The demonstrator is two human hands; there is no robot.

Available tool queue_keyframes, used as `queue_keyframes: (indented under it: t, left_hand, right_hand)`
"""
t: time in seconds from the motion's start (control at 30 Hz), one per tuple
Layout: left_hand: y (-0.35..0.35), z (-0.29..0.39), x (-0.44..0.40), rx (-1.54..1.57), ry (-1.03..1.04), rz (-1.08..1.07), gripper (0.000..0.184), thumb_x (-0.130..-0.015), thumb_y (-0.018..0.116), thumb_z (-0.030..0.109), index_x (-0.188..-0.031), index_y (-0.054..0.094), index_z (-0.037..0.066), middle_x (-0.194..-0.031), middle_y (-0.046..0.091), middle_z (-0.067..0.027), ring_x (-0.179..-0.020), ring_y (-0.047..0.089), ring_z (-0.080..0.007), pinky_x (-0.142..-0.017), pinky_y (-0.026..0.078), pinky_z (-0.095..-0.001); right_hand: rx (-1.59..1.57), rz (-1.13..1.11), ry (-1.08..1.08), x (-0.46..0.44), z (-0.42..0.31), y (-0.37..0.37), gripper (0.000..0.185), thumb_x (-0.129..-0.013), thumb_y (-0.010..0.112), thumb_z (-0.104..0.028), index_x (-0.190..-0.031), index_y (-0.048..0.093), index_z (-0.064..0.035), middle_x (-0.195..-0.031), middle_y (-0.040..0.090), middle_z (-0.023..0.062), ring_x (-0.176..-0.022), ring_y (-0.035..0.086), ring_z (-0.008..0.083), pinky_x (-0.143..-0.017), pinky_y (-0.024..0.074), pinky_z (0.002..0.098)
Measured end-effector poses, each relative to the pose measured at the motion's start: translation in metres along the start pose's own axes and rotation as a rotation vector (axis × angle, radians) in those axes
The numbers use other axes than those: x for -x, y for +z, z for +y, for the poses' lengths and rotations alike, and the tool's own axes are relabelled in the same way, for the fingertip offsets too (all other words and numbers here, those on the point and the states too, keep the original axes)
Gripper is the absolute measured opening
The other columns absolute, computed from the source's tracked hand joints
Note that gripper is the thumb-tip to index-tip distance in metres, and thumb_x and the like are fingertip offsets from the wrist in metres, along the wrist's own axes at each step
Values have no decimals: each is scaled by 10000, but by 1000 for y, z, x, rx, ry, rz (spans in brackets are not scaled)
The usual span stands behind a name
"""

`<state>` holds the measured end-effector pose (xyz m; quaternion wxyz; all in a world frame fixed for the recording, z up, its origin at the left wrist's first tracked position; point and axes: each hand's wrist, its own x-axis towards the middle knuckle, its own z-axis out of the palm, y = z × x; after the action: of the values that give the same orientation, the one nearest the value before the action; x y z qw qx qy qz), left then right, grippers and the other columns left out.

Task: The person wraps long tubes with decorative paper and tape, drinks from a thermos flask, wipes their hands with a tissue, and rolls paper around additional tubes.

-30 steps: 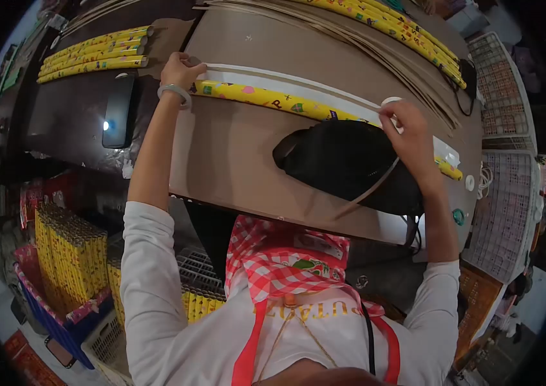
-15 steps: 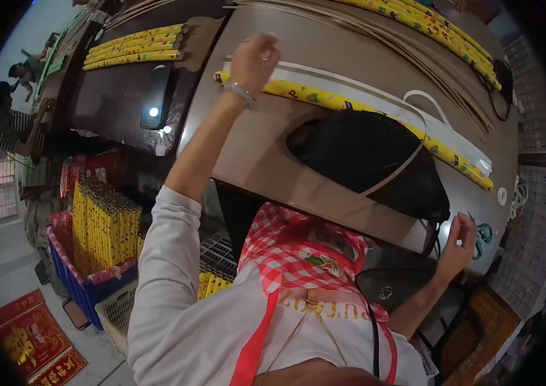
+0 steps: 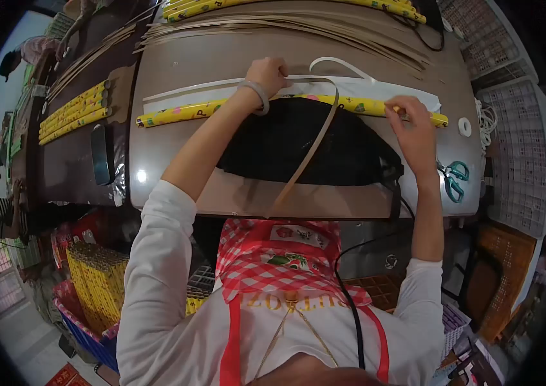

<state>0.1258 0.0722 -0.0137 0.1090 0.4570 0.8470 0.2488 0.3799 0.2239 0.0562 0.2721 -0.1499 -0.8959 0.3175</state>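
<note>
My left hand [image 3: 269, 76] is over the middle of a white strip [image 3: 189, 89], fingers curled together; what they pinch is too small to make out. Below the strip lies a long roll in yellow patterned paper [image 3: 179, 114]. My right hand [image 3: 409, 116] rests at the roll's right part, thumb and fingers close together on or just above it. A pale band [image 3: 315, 143] loops down across a black cloth item [image 3: 305, 145], which lies against the roll's near side. Its curled white end [image 3: 344, 63] stands out beyond the strip.
Teal scissors [image 3: 454, 180] and a white tape ring [image 3: 464, 127] lie at the right. Thin wooden strips [image 3: 286, 26] and more yellow rolls [image 3: 299, 5] are at the back. A phone [image 3: 101, 154] and short rolls [image 3: 75, 112] are on the left table. People sit far left.
The view has turned. My right hand has come up from near the scissors to the roll's right part. My left hand has moved from the strip's left end to its middle.
</note>
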Motion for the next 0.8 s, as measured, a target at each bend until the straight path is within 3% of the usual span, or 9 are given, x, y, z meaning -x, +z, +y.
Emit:
queue_keyframes:
  t: [0.07,0.13,0.2,0.3,0.4,0.53,0.6,0.7,0.8]
  left_hand:
    - [-3,3,4,39,-45,-13,263,-626,751,204,-784,625,35,-726,634,-99,-677,618,-225,-639,492,-300]
    - [-3,6,7,37,-78,33,269,-630,755,232,-779,629,46,-715,634,-88,-665,617,-213,-630,489,-299]
    - [2,3,7,14,-87,44,266,-629,755,236,-779,632,54,-709,634,-82,-662,617,-206,-627,489,-300]
    - [4,0,8,1,-85,80,258,-630,754,239,-781,637,66,-698,635,-72,-655,619,-194,-623,488,-299]
    - [5,-3,8,22,-72,104,249,-631,751,234,-785,640,73,-695,635,-67,-651,618,-188,-622,489,-295]
    - [4,-2,7,41,-76,75,233,-641,741,224,-785,640,72,-693,634,-67,-645,615,-188,-622,489,-291]
    - [4,-3,8,68,-75,72,228,-643,738,220,-783,639,69,-693,633,-67,-645,614,-188,-622,489,-291]
    - [3,2,10,106,-75,98,198,-627,733,179,-750,634,59,-686,631,-83,-652,614,-219,-633,489,-306]
    - [2,3,11,117,-74,127,176,-610,729,141,-724,630,50,-682,629,-100,-660,615,-251,-645,489,-324]
  right_hand:
    - [-27,-33,-35,-31,8,11,152,-816,570,-148,-913,593,-34,-896,595,77,-782,558,211,-725,446,302]
    - [108,-74,-186,-61,22,33,234,-854,534,-224,-1007,579,-53,-956,587,66,-884,554,178,-770,417,274]
    - [-26,-231,24,-88,39,66,280,-866,514,-277,-1037,572,-63,-958,592,69,-892,557,186,-785,418,288]
    - [-67,-407,146,-109,44,93,293,-859,520,-294,-1046,572,-75,-953,597,72,-897,560,187,-787,421,301]
    - [-15,-479,123,-104,43,80,287,-838,545,-278,-1039,573,-76,-918,599,73,-874,563,180,-765,428,301]
    - [28,-372,41,-86,79,44,265,-815,573,-254,-1005,585,-70,-850,599,66,-828,561,166,-741,432,296]
    - [172,-371,191,-75,76,17,245,-800,590,-233,-964,592,-50,-827,593,61,-815,557,159,-733,432,289]
    - [134,-350,267,-61,106,-7,238,-799,592,-234,-939,598,-41,-813,589,68,-800,557,158,-723,431,287]
    - [153,-234,312,-43,150,-43,250,-796,572,-290,-939,619,-90,-861,629,47,-826,601,195,-728,445,323]
